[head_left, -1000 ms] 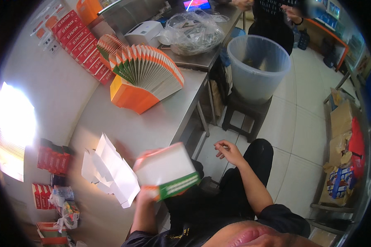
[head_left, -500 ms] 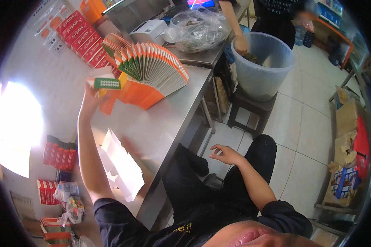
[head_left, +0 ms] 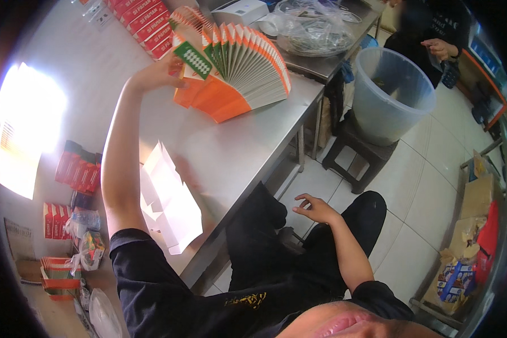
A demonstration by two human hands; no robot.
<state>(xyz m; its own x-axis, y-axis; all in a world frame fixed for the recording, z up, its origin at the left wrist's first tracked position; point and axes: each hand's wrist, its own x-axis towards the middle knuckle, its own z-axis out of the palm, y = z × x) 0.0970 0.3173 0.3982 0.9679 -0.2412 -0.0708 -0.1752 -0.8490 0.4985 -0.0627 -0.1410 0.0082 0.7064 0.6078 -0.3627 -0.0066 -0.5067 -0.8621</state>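
My left hand [head_left: 159,78] reaches out over the steel table [head_left: 231,152] with its fingers closed round the edge of an orange, white and green folded paper box [head_left: 192,61]. That box lies against the near end of a fanned-out row of matching flat boxes [head_left: 259,73]. Part of my thumb shows below the green panel; the other fingertips are hidden. Close to my left forearm, an opened-out box [head_left: 174,211] rests on the table, white side up. Above my right thigh hovers my right hand [head_left: 318,210], empty, with its fingers loosely apart.
Red boxes [head_left: 143,25] are stacked along the wall, with more red boxes [head_left: 79,169] at left. A clear plastic bag [head_left: 315,34] lies on the far table. Beyond it, a translucent tub [head_left: 391,90] stands on a dark stool [head_left: 357,152]. Another person's hand [head_left: 440,49] is behind the tub.
My left hand has brought the held box forward and right, against the fanned row. My right hand stays over my thigh. The other person's hand has left the tub.
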